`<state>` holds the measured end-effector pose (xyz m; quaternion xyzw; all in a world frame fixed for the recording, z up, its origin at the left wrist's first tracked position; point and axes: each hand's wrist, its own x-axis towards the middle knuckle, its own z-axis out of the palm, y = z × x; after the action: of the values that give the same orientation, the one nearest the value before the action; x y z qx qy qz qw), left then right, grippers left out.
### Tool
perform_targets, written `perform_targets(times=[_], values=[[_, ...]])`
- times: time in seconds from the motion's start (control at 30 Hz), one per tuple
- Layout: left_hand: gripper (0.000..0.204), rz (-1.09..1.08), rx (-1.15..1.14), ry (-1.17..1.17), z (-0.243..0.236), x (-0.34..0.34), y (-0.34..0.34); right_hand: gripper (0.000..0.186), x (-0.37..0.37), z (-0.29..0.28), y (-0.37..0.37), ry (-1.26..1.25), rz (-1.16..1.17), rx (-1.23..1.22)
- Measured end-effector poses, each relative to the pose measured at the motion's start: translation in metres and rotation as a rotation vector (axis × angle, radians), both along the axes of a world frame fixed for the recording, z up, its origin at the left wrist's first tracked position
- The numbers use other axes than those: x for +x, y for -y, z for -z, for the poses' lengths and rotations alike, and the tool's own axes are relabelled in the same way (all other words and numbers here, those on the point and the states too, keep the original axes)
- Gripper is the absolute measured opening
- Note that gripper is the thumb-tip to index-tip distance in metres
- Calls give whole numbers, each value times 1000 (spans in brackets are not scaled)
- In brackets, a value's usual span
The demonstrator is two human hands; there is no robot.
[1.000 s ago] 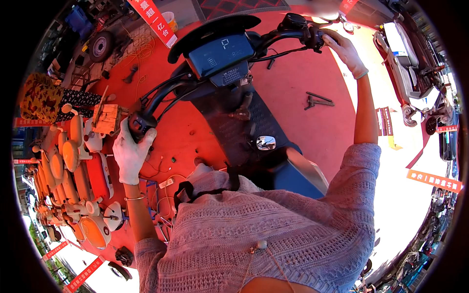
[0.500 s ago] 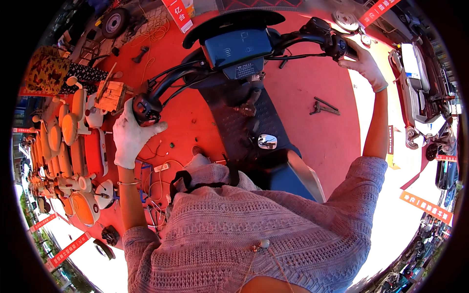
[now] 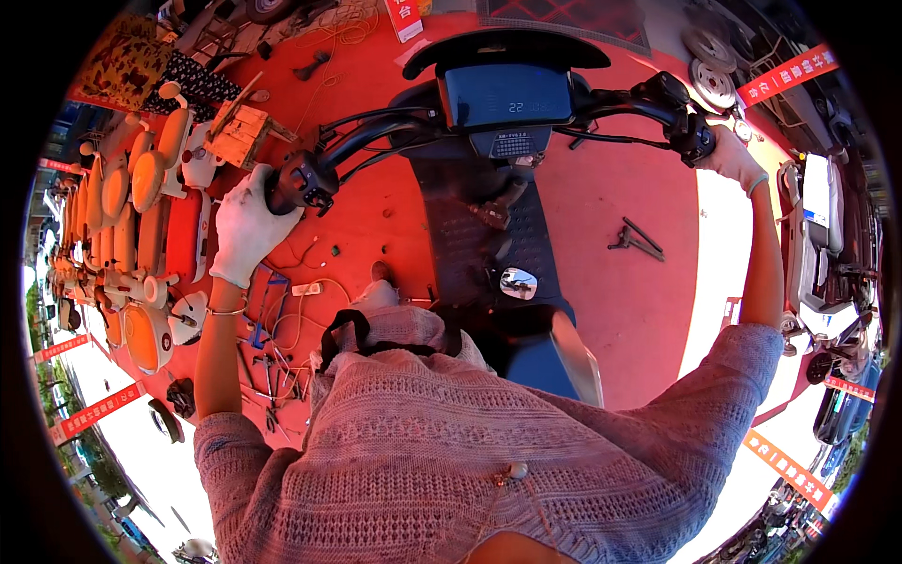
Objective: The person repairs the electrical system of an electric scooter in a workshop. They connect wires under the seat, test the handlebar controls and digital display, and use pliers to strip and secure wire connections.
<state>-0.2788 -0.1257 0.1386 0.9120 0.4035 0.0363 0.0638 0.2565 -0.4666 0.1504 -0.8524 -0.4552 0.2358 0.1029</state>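
My left hand [image 3: 246, 230], in a white glove, is closed round the left grip of the scooter's black handlebar [image 3: 374, 132], behind the switch block [image 3: 306, 182]. On the far right my right hand [image 3: 733, 158], also gloved, wraps the right grip beside its switch block [image 3: 693, 139]. Most of the fingers on both hands are hidden behind the grips. Between them sits a lit dashboard display [image 3: 507, 100] under a dark windshield [image 3: 507, 49]. Below it lies the black footboard [image 3: 442, 221], with a small mirror [image 3: 519, 283] on it and the scooter's seat [image 3: 531, 367] nearer me.
Orange and white scooters [image 3: 148, 183] line the left, near a wooden stool [image 3: 242, 136]. Tools [image 3: 271, 371] and cables lie on the red floor [image 3: 611, 301]. A black metal stand [image 3: 639, 240] lies right of the footboard. More parked scooters [image 3: 816, 244] stand at the right.
The handlebar and display have shifted right in the picture. My left thumb, stretched out before, now lies closer to the grip. The display shows different characters.
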Motion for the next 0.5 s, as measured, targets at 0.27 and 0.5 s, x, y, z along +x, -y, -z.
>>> perform_targets(times=[0.27, 0.5], values=[[75, 160, 111, 86, 0, 2, 1, 37, -2, -3, -8, -238, -25, 4], [75, 184, 70, 102, 1, 3, -3, 35, -7, -10, -3, -166, -24, 11]])
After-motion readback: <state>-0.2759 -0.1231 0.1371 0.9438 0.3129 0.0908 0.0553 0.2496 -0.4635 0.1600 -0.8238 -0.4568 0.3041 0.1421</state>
